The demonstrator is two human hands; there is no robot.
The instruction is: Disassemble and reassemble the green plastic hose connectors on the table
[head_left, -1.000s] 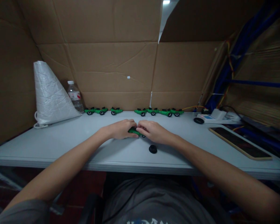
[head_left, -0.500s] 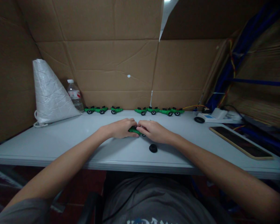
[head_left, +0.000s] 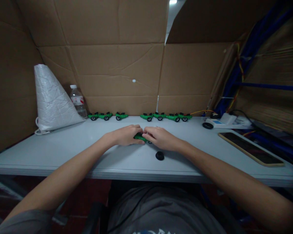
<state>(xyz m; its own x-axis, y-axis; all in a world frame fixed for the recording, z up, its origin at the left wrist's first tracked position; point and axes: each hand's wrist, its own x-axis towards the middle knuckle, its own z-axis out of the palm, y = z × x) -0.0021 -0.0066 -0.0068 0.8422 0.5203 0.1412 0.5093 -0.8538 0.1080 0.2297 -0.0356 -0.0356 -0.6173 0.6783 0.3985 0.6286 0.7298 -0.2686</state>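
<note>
My left hand [head_left: 128, 135] is wrapped round a green toy car [head_left: 139, 137] just above the white table, its fingers covering most of the body. Meeting it at the car's right end, my right hand [head_left: 162, 138] has its fingers pinched together against the car. Something thin shows at those fingertips, too small to make out. One small wheel of the car peeks out under my right fingers. A loose black tyre-like ring [head_left: 159, 156] lies on the table, nearer to me and below my right hand.
Several green toy cars [head_left: 159, 116] stand along the cardboard wall [head_left: 112, 70]. Left are a silvery bag [head_left: 52, 102] and a water bottle [head_left: 78, 102]. Right are a black round piece [head_left: 207, 125], a white power strip [head_left: 226, 122] and a phone [head_left: 250, 149].
Both hands stay at the green toy car with almost the same grip. The whole view has shifted slightly; the things on the table keep their places.
</note>
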